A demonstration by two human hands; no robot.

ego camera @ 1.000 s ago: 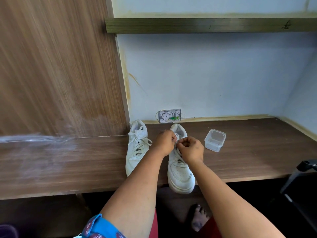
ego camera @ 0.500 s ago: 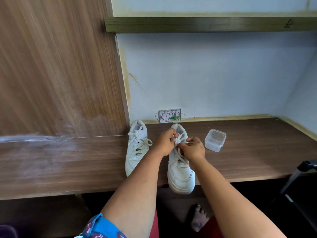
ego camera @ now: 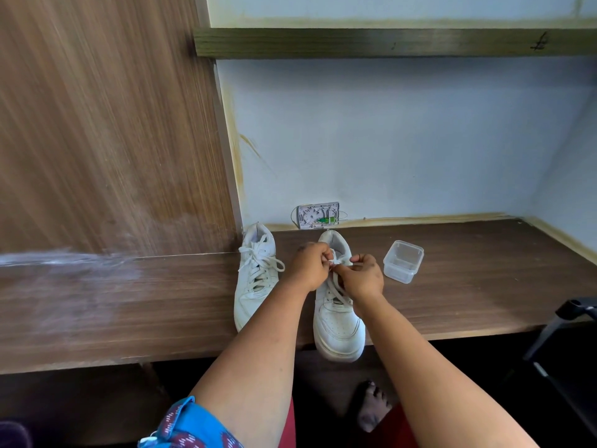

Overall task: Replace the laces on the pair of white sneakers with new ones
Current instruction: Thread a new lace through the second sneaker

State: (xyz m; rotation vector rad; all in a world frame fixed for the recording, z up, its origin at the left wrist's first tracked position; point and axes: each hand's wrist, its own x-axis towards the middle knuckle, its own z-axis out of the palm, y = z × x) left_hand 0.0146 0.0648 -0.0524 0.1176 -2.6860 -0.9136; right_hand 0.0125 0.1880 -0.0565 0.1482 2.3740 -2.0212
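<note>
Two white sneakers stand on the wooden desk (ego camera: 468,286), toes toward me. The left sneaker (ego camera: 255,279) is laced and tied in a bow. The right sneaker (ego camera: 337,324) has its toe hanging over the desk's front edge. Above its tongue my left hand (ego camera: 307,266) and my right hand (ego camera: 361,276) meet, each pinching the white lace (ego camera: 337,260) at the top eyelets. The lace's crossings (ego camera: 336,294) show below my hands. My fingers hide the knot area.
A small clear plastic container (ego camera: 403,260) sits just right of the right sneaker. A white wall box (ego camera: 318,215) is fixed at the back. A wooden panel (ego camera: 106,140) rises on the left, a shelf (ego camera: 387,42) overhead. A black chair part (ego camera: 565,321) stands at the right.
My hands have stayed over the right sneaker's top eyelets, working the lace. The right hand drew slightly outward and lower; the lace end between the hands now shows more.
</note>
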